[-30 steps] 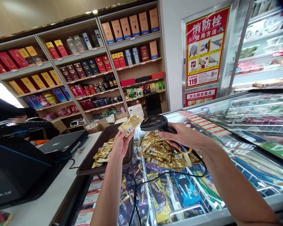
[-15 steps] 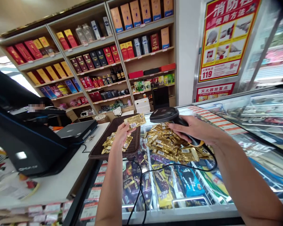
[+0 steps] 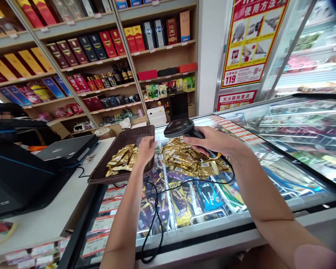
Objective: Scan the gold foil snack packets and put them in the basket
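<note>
The heap of gold packets (image 3: 182,160) lies just to the right of the left hand (image 3: 147,146), on the glass surface (image 3: 182,211), spread lengthwise from beside that hand to below the right wrist. The right hand (image 3: 211,140) is nearer, directly over the heap, fingers wrapped around the black scanner (image 3: 179,128). The left hand hovers over the right side of the brown basket (image 3: 140,130), blurred, fingers loosely bent; whether it holds anything, I cannot tell.

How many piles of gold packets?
2: one pile in the brown basket, another pile on the freezer top by the scanner. The left hand may hide part of the first.
</note>
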{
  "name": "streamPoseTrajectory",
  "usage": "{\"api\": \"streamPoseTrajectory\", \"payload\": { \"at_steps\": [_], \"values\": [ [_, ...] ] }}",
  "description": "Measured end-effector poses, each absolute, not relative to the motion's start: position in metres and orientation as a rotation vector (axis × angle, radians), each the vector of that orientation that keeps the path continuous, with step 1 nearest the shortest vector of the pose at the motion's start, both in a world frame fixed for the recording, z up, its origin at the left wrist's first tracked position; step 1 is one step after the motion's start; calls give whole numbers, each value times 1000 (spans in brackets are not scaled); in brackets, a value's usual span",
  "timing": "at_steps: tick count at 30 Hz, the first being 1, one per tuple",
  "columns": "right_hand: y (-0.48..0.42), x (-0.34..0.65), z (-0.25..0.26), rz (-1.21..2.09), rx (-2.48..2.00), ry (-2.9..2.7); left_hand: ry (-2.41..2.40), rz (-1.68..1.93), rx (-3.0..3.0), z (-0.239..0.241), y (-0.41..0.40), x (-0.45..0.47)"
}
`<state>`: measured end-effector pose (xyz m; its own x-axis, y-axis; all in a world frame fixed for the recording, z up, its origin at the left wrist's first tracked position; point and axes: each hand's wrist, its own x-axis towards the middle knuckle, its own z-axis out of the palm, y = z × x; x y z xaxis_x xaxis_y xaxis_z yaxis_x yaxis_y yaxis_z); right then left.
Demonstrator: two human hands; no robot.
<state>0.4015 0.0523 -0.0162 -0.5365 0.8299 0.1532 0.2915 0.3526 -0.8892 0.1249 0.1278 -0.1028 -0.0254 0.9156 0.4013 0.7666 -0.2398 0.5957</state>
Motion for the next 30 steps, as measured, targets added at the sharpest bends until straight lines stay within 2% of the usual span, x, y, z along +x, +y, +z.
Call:
{"api": "streamPoseTrajectory", "payload": {
  "at_steps": [4,8,19,30],
  "values": [
    [51,406,-14,1100,-951,-2023,1620,962,2052,-144,128,178],
    [52,414,-12,1070,-903,-1994,1593,1006,1899,-159,128,184],
    [51,421,-9,1093,-891,-1927,1147,1281,1210,-113,126,160],
    [46,409,-10,1110,-949,-1945,742,1627,842,-74,106,154]
  ]
}}
